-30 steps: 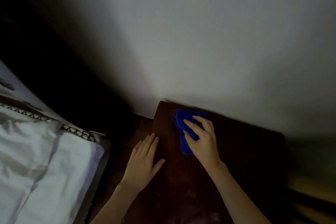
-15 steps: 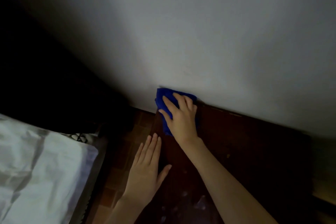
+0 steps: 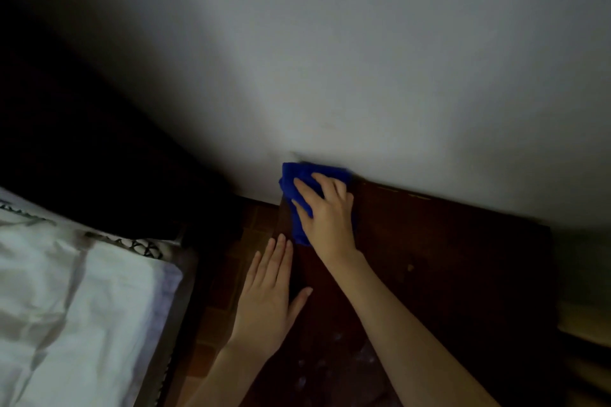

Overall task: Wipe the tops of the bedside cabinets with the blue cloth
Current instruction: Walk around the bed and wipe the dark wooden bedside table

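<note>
A dark brown wooden bedside cabinet (image 3: 446,261) stands against the pale wall. The folded blue cloth (image 3: 294,185) lies on its far left corner, right at the wall. My right hand (image 3: 327,218) presses flat on the cloth, fingers spread over it, covering most of its near part. My left hand (image 3: 267,301) rests flat on the cabinet's left edge, fingers together and thumb out, holding nothing. Pale dusty smears show on the top near the front.
A bed with white sheets (image 3: 72,307) and a patterned pillow edge (image 3: 139,244) lies at the left. A narrow strip of brown tiled floor (image 3: 228,274) separates bed and cabinet. The wall (image 3: 363,59) rises directly behind. A dark headboard fills the upper left.
My right hand slid the blue cloth from a little inside the top to the far left corner at the wall. My left hand stayed on the left edge.
</note>
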